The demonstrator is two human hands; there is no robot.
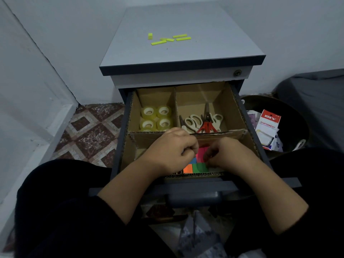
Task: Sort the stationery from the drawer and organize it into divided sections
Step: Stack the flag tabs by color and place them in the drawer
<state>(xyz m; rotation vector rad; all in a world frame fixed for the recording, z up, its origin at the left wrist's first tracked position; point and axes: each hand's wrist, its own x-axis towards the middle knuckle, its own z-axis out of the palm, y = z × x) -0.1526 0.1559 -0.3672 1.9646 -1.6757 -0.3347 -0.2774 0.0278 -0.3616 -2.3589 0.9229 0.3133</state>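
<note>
A corner of a lived-in room, likely a home rather than an office: a small grey lockable pedestal cabinet (178,34) stands against plain white walls (55,25) on a floor of patterned brown-and-cream mosaic tiles (91,135). To the right, a dark round bin (290,108) holds torn stationery packaging (268,125), and grey fabric-covered furniture (316,101) sits at the far right edge.

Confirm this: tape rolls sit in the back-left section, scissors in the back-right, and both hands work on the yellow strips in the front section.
Wrong on the strips. The head view shows both hands, left and right, at the coloured sticky notes in the front section; the yellow strips lie on the cabinet top. Tape rolls and scissors are right.
</note>
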